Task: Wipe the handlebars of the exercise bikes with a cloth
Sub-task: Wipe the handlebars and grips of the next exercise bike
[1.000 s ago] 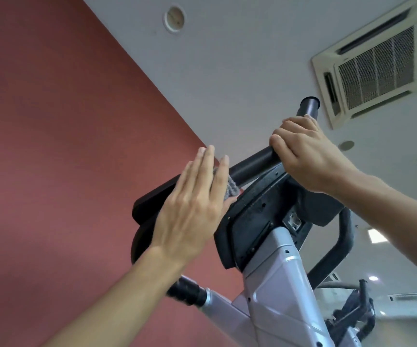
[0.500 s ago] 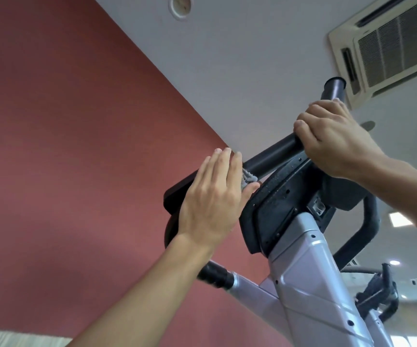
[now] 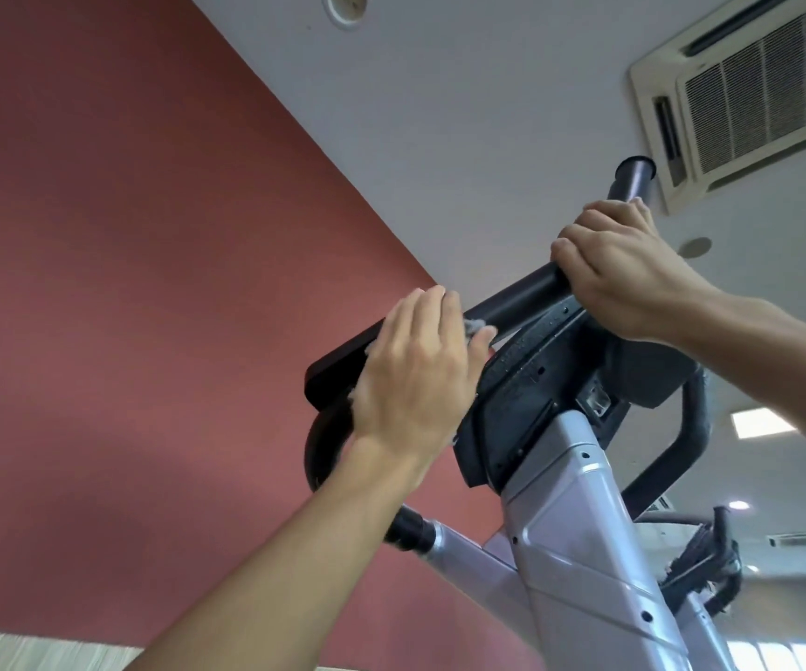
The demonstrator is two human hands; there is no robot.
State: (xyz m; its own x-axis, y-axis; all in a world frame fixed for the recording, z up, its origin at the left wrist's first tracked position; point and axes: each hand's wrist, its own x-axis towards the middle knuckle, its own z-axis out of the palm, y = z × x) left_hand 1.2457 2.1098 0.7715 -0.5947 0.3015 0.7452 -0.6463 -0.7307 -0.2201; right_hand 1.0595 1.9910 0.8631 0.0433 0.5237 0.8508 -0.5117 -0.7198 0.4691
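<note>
I look up at an exercise bike from below. Its black handlebar (image 3: 517, 297) runs from lower left up to a round end at upper right. My left hand (image 3: 415, 375) lies flat with straight fingers, pressing a grey cloth (image 3: 135, 326) against the handlebar's left section; only small tufts of cloth show past the fingers. My right hand (image 3: 628, 273) grips the bar higher up, fingers curled round it, just above the black console housing (image 3: 531, 394).
The bike's silver frame column (image 3: 580, 549) rises at lower centre-right. A curved black side grip (image 3: 681, 443) hangs on the right. Another bike's handlebars (image 3: 701, 559) stand behind. A red wall (image 3: 125, 283) fills the left; a ceiling air vent (image 3: 749, 84) is overhead.
My left hand has slid down and left along the bar with the cloth. My right hand keeps the same grip. The camera view has shifted.
</note>
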